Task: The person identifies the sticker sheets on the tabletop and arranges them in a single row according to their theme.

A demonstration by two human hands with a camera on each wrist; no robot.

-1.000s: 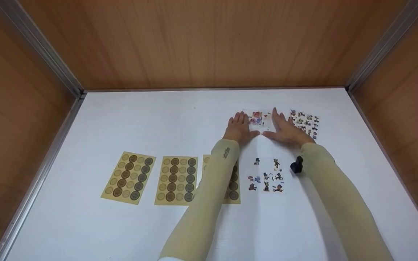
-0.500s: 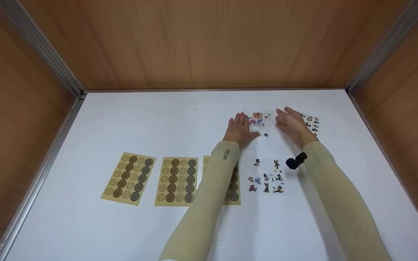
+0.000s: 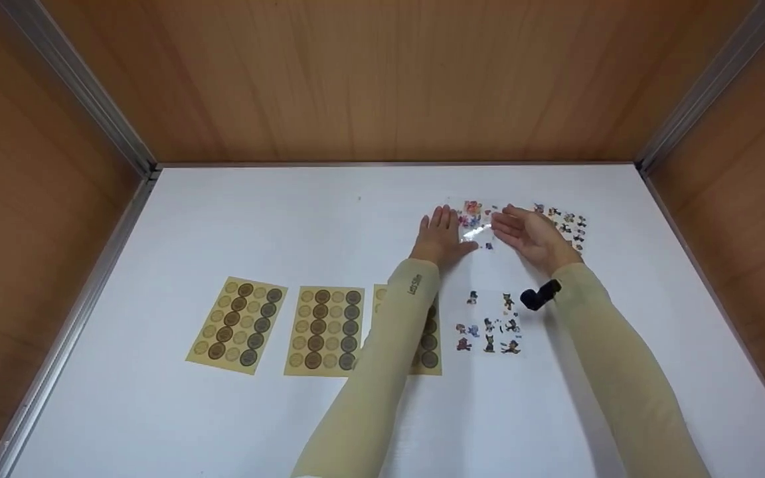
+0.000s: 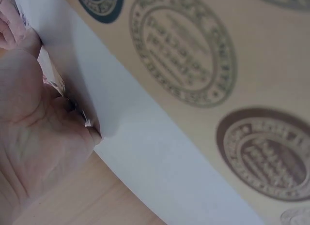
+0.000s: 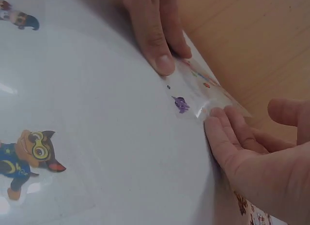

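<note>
My left hand point(image 3: 440, 240) lies palm down along the left edge of a clear sticker sheet point(image 3: 473, 207) with colourful cartoon pictures, its thumb out toward the lower edge. On the sheet's right side my right hand point(image 3: 530, 239) stands on its edge, palm facing left, fingers extended. In the right wrist view, the right fingers point(image 5: 225, 130) touch the sheet's edge, close to a purple sticker point(image 5: 181, 105), and the left thumb point(image 5: 164, 64) presses at the near side. A streak of glare crosses the sheet. The left wrist view shows the left palm point(image 4: 43, 133) from below.
Another cartoon sticker sheet point(image 3: 570, 229) lies right of the right hand, partly covered by it. A clear sheet point(image 3: 489, 332) lies nearer. Three tan sheets of round seal stickers point(image 3: 323, 332) lie left, one partly under the left sleeve. Wooden panels point(image 3: 382, 79) enclose the table.
My right hand first lifts off from its spread pose and turns onto its edge at the right. It then moves left against the clear sheet's side. The left hand stays in place.
</note>
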